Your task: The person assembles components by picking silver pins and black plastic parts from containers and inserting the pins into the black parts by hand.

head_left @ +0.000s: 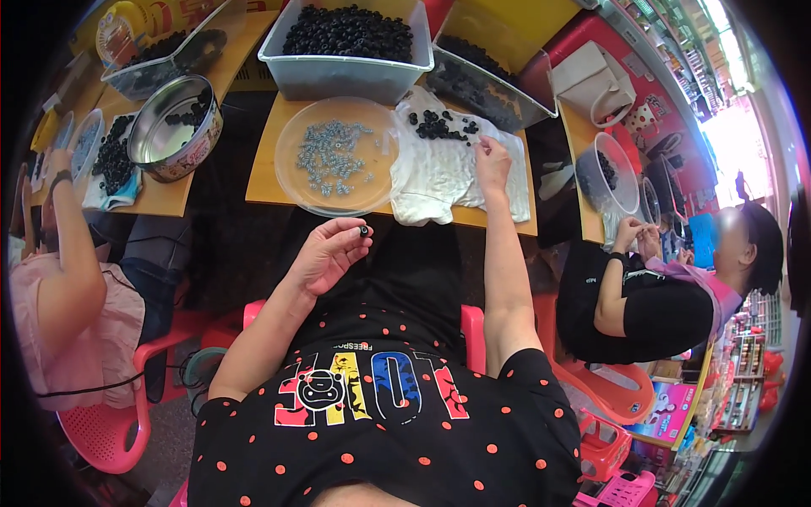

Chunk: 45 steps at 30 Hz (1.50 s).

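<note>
Between the thumb and fingertips of my left hand (331,256) is a small black round part (364,231) with a light centre, held above my lap just off the table's front edge. My right hand (493,166) reaches forward over a white cloth (427,173), fingertips pinched together beside a loose pile of similar black parts (436,126). Whatever is in that pinch is too small to make out. Left of the cloth, a round translucent lid-like tray (290,156) carries many small silvery-grey pieces (329,154).
Behind the tray stands a clear bin (338,80) heaped with black parts; another bin (481,106) sits to its right. A round metal tin (145,135) is on the left table. One person (84,296) sits at left, another (667,296) at right, beside a clear tub (621,186).
</note>
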Motion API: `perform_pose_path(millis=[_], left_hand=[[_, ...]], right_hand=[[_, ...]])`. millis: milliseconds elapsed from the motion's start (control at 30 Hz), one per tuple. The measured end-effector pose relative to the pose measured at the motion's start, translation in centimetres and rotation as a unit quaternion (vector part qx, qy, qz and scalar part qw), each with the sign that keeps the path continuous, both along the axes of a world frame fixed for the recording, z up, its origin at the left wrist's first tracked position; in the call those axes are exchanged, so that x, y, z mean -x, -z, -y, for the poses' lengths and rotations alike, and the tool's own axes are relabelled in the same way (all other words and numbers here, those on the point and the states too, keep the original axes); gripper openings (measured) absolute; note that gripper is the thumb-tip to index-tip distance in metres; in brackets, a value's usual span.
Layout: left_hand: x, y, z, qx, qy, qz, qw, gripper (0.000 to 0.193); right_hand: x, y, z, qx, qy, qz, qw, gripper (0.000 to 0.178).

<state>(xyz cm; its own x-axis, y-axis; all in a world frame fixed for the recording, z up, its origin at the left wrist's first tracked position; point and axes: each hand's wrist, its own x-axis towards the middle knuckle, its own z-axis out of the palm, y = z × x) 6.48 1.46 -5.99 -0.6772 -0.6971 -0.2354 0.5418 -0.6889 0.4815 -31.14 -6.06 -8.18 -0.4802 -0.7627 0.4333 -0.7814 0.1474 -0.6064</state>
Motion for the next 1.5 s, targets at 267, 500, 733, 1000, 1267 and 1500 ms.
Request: perform_pose_path(millis=[267,500,733,1000,1267,1500], left_hand=[[0.0,0.3,-0.3,-0.010,-0.004,0.020,1.000,0.016],[0.0,0.5,-0.2,-0.004,0.004,0.024,1.000,0.016],[-0.1,0.4,-0.2,-0.005,0.006,0.030,1.000,0.016],[-0.3,-0.2,-0.2,-0.004,-0.022,0.027,0.999,0.015],[-0.3,-0.8,-0.1,0.010,-0.065,0.032,0.997,0.015],[-0.4,-1.1,-0.3,0.009,-0.076,0.027,0.997,0.016]], right_hand=[[0.3,0.0,0.7,-0.045,-0.038,-0.022,0.998,0.023],[-0.2,-0.5,0.0,-0.058,-0.056,-0.043,0.996,0.021],[-0.8,-1.3,-0.6,-0.088,-0.077,-0.015,0.993,0.017],[-7.2,-2.8,-4.5,-0.004,-0.192,0.448,0.873,0.021],[-16.9,-4.9,-10.3,-0.027,-0.323,0.664,0.673,0.016],[-20.1,-5.9,-11.8,-0.026,-0.320,0.579,0.750,0.020]])
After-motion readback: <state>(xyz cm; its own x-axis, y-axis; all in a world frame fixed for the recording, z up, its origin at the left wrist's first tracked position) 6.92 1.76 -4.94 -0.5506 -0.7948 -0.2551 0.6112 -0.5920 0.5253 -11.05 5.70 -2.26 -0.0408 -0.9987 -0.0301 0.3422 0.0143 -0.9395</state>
